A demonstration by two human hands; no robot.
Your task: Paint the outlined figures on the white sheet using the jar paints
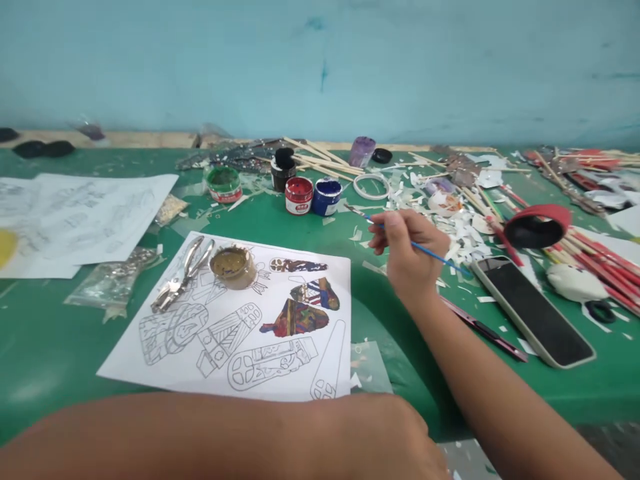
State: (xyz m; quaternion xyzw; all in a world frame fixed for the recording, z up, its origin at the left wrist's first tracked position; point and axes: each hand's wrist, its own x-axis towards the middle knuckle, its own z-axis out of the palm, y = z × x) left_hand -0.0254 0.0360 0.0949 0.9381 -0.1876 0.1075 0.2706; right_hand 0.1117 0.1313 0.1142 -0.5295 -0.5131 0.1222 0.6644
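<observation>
My right hand (411,250) pinches a thin blue paintbrush (440,258), its tip pointing left near the open blue paint jar (327,197). My left hand (395,437) lies at the bottom, across the near edge of the drawing sheet (175,370); its fingers are hidden. Line drawings cover the sheet, and a few shapes on its right side are painted, among them a red, blue and gold one (296,319). A jar of gold-brown paint (233,268) and metal pliers (184,275) rest on the sheet.
Green (223,184), red (299,195) and black (283,170) paint jars stand behind the sheet. On the right are a phone (534,310), a pink cutter (485,330), paper scraps and red sticks. Other papers (100,213) and a plastic bag (113,280) lie left.
</observation>
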